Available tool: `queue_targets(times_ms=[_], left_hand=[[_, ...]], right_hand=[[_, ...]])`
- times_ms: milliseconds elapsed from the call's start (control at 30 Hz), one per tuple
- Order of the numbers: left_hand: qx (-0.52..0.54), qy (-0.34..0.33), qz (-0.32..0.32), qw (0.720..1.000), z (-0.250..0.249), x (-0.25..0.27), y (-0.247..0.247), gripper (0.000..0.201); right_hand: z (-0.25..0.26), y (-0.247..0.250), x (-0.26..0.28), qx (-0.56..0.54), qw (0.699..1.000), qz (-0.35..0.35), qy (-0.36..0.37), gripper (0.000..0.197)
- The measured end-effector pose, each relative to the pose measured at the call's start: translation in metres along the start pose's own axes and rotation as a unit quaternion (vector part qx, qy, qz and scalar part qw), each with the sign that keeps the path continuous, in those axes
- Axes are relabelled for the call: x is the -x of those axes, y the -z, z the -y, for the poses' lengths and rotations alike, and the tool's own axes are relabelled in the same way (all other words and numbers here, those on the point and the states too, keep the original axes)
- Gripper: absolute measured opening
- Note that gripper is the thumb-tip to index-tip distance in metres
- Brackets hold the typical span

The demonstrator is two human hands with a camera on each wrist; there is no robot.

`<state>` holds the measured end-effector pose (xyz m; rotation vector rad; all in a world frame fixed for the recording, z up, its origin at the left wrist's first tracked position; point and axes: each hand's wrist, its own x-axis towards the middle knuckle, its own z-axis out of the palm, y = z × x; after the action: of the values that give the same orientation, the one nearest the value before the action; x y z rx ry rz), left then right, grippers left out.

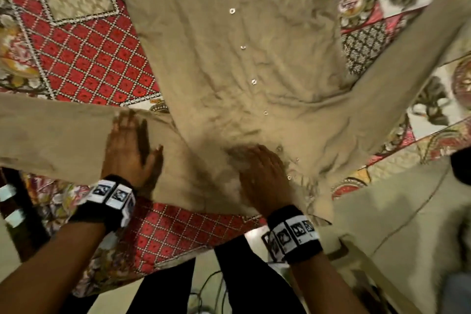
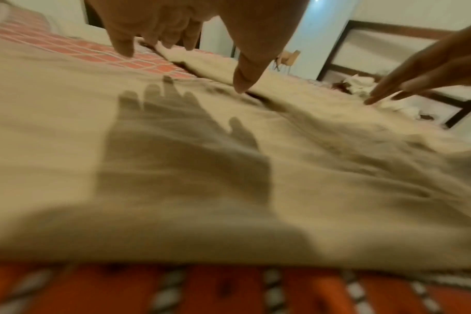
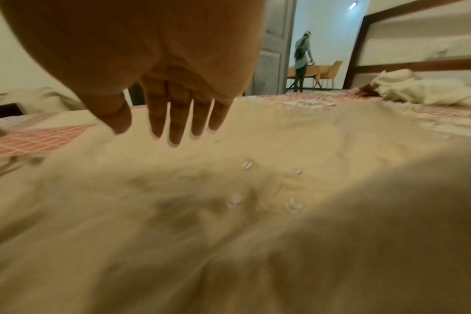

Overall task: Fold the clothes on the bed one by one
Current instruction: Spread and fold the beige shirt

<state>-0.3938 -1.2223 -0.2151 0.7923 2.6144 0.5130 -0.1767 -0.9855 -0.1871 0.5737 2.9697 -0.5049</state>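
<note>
On the bedspread [image 1: 96, 58], blurred beige shirt [image 1: 229, 71], left hand [image 1: 130, 150], right hand [image 1: 265, 181] flat, fingers straight, holding nothing

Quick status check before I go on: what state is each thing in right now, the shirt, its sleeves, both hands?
Beige button-front shirt: spread flat on the red patterned bedspread, wrinkled, unfolded.
Shirt's left-side sleeve: stretched out sideways.
Shirt's right-side sleeve: stretched out diagonally.
Left hand: fingers straight, over the sleeve.
Right hand: fingers straight, near the collar.
</note>
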Motion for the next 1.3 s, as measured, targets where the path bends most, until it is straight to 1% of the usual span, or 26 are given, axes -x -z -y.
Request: queue_targets(times_ms=[33, 67, 133, 200, 267, 333, 400, 433, 500, 533, 567, 600, 667, 733, 767, 800, 867, 900, 933, 967, 1000, 1067, 1100, 1133, 1200, 1300], left_hand=[[0.020, -0.036, 0.008, 0.999, -0.024, -0.002, -0.013, 0.077], [0.030, -0.063, 0.026, 0.997, -0.045, -0.002, -0.028, 0.072], [0.027, -0.108, 0.072, 0.991, -0.092, -0.005, -0.059, 0.068], [0.024, -0.117, 0.113, 0.986, -0.132, -0.005, -0.087, 0.068], [0.012, -0.095, 0.119, 0.988, -0.162, -0.006, -0.108, 0.071], [-0.021, -0.061, 0.117, 0.991, -0.178, -0.002, -0.123, 0.081], [-0.048, -0.037, 0.112, 0.992, -0.181, 0.002, -0.134, 0.094], [-0.055, -0.026, 0.104, 0.993, -0.182, 0.003, -0.137, 0.097], [-0.058, -0.001, 0.092, 0.994, -0.183, 0.007, -0.142, 0.102], [-0.057, 0.012, 0.082, 0.995, -0.184, 0.007, -0.144, 0.105], [-0.057, 0.023, 0.077, 0.995, -0.184, 0.008, -0.143, 0.108], [-0.060, 0.033, 0.077, 0.995, -0.185, 0.007, -0.143, 0.111], [-0.067, 0.057, 0.079, 0.993, -0.190, 0.006, -0.140, 0.115], [-0.050, 0.071, 0.069, 0.994, -0.198, 0.006, -0.135, 0.113], [-0.029, 0.062, 0.057, 0.996, -0.207, 0.005, -0.130, 0.106], [-0.005, 0.044, 0.042, 0.998, -0.218, 0.004, -0.127, 0.095], [0.037, -0.011, 0.021, 0.999, -0.250, 0.000, -0.122, 0.066], [0.051, -0.035, 0.034, 0.997, -0.270, -0.002, -0.122, 0.053], [0.063, -0.054, 0.064, 0.995, -0.292, -0.002, -0.124, 0.044], [0.065, -0.067, 0.103, 0.990, -0.314, 0.000, -0.130, 0.039], [0.056, -0.079, 0.142, 0.985, -0.335, 0.004, -0.138, 0.040], [0.028, -0.096, 0.200, 0.975, -0.371, 0.012, -0.162, 0.056], [0.016, -0.094, 0.212, 0.973, -0.385, 0.015, -0.174, 0.061], [0.004, -0.091, 0.218, 0.972, -0.396, 0.017, -0.184, 0.061], [-0.013, -0.070, 0.211, 0.975, -0.411, 0.017, -0.199, 0.053], [0.000, -0.022, 0.191, 0.981, -0.417, 0.012, -0.208, 0.026]], right_hand=[[-0.019, 0.013, -0.008, 0.016, 1.000, 0.011, 0.011, 0.047], [-0.036, 0.023, -0.016, 0.013, 1.000, 0.017, 0.006, 0.044], [-0.075, 0.041, -0.032, -0.004, 0.999, 0.027, -0.032, 0.040], [-0.114, 0.046, -0.045, 0.025, 0.998, 0.058, -0.023, 0.043], [-0.149, 0.044, -0.056, 0.041, 0.996, 0.072, 0.018, 0.048], [-0.181, 0.038, -0.063, 0.054, 0.992, 0.080, 0.086, 0.051], [-0.202, 0.026, -0.067, 0.071, 0.978, 0.091, 0.175, 0.051], [-0.212, 0.019, -0.067, 0.062, 0.970, 0.095, 0.215, 0.050], [-0.230, 0.010, -0.058, 0.031, 0.959, 0.099, 0.266, 0.051], [-0.240, 0.008, -0.054, 0.026, 0.957, 0.097, 0.272, 0.054], [-0.249, 0.009, -0.051, 0.029, 0.960, 0.096, 0.260, 0.060], [-0.259, 0.012, -0.047, 0.030, 0.969, 0.090, 0.229, 0.067], [-0.277, 0.023, -0.037, 0.029, 0.988, 0.071, 0.137, 0.080], [-0.289, 0.030, -0.029, 0.033, 0.995, 0.066, 0.072, 0.086], [-0.292, 0.032, -0.026, 0.026, 0.996, 0.064, 0.049, 0.087], [-0.295, 0.033, -0.023, 0.003, 0.998, 0.059, 0.027, 0.085], [-0.303, 0.037, -0.018, -0.067, 0.997, 0.028, -0.037, 0.077], [-0.309, 0.042, -0.017, -0.094, 0.993, 0.003, -0.076, 0.072], [-0.317, 0.047, -0.016, -0.113, 0.986, -0.022, -0.117, 0.066], [-0.325, 0.055, -0.016, -0.127, 0.980, -0.038, -0.151, 0.060], [-0.334, 0.064, -0.016, -0.140, 0.974, -0.037, -0.174, 0.056], [-0.350, 0.077, -0.017, -0.153, 0.970, -0.007, -0.191, 0.052], [-0.356, 0.079, -0.018, -0.152, 0.971, 0.014, -0.185, 0.050], [-0.359, 0.080, -0.019, -0.148, 0.973, 0.035, -0.173, 0.049], [-0.361, 0.077, -0.021, -0.136, 0.978, 0.059, -0.144, 0.051], [-0.350, 0.072, -0.024, -0.125, 0.983, 0.050, -0.122, 0.045]])
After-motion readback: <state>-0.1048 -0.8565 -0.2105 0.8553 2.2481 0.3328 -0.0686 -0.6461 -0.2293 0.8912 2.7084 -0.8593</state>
